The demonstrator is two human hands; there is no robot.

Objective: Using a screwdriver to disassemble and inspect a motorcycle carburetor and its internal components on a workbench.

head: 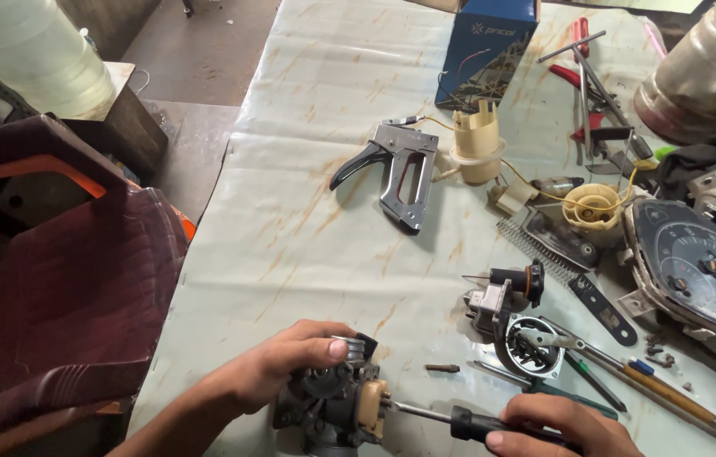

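Your left hand (277,366) clamps the carburetor (332,404) steady at bottom centre so your right hand (557,425), fisted round the screwdriver (451,417), can drive squarely.

Work setting seen from above: a long table (324,101) covered with a pale, rust-stained sheet runs away from the viewer, lit evenly by soft daylight that casts only faint shadows. To the left of the table stands a dark maroon plastic chair (61,288) with an orange one (27,169) nested beneath it, beside a low wooden box (125,127) that carries a translucent pale-green plastic container (36,51). Beyond these lies a bare grey-brown concrete floor (205,51).
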